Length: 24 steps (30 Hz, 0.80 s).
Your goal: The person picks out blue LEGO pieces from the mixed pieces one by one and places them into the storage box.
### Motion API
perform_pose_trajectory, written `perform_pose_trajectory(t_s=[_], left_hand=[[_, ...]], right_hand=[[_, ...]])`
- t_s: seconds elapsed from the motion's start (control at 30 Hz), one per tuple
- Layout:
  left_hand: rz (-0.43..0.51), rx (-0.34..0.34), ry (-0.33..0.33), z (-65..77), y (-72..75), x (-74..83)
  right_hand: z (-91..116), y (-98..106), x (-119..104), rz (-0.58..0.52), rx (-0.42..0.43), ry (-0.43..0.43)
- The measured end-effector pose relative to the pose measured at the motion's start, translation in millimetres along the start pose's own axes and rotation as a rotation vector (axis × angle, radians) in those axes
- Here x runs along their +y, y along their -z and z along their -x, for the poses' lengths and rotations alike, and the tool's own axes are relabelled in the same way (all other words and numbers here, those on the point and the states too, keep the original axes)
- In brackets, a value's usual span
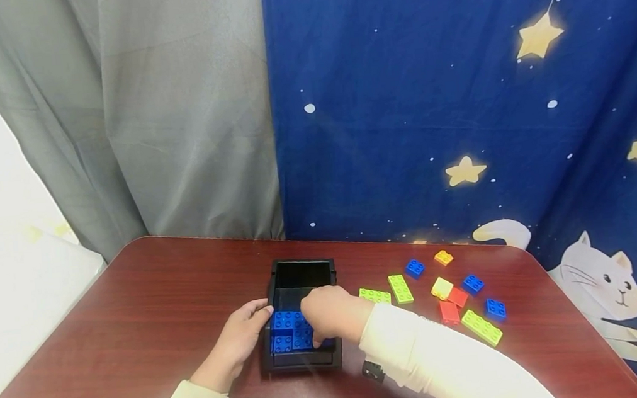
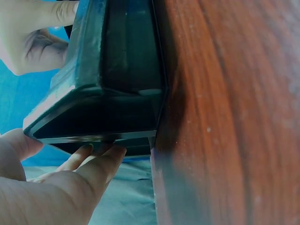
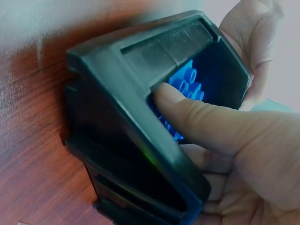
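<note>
A black plastic bin (image 1: 304,359) stands on the table, with blue building bricks (image 1: 284,322) packed in its near part. My left hand (image 1: 239,337) grips the bin's left side, thumb at the rim and fingers against the outer wall in the left wrist view. My right hand (image 1: 337,314) reaches down into the bin over the bricks, fingers bent. In the right wrist view its thumb (image 3: 192,110) points in beside the blue studs, while the bin's rim hides the other fingertips. I cannot tell whether a brick is between them.
Loose bricks lie to the right of the bin: lime (image 1: 401,288), blue (image 1: 495,308), red (image 1: 450,312), pale yellow (image 1: 442,288) and orange-yellow (image 1: 444,257). A long lime brick (image 1: 481,327) is near my right sleeve (image 1: 423,354). Curtains (image 1: 380,124) hang behind the reddish-brown table (image 1: 163,313).
</note>
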<state>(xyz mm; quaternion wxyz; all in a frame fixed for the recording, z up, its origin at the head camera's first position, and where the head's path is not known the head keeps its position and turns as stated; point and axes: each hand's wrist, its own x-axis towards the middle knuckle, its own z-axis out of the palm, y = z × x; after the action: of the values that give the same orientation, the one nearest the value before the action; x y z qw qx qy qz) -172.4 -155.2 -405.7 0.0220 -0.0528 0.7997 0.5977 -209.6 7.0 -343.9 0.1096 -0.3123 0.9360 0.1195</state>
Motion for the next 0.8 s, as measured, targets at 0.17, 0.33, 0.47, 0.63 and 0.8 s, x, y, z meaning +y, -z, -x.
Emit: perform_pose_trajectory(t_s=[0.17, 0.33, 0.47, 0.63, 0.8], left_hand=[[-0.002, -0.004, 0.0, -0.2, 0.2, -0.2], [-0.005, 0.0, -0.001, -0.7, -0.5, -0.8], [-0.004, 0.009, -0.002, -0.5, -0.9, -1.0], [-0.004, 0.009, -0.001, -0.5, -1.7, -1.5], [0.001, 0.008, -0.012, -0.4, -1.9, -1.0]], right_hand=[[0.9, -2.5, -1.4, 0.027, 0.004, 0.014], [1.7, -5.5, -1.5, 0.042, 0.009, 0.015], [2.6, -6.8, -1.8, 0.052, 0.017, 0.018], [3.6, -8.0, -1.1, 0.05, 0.019, 0.017], [5.1, -8.1, 0.2, 0.05, 0.03, 0.018]])
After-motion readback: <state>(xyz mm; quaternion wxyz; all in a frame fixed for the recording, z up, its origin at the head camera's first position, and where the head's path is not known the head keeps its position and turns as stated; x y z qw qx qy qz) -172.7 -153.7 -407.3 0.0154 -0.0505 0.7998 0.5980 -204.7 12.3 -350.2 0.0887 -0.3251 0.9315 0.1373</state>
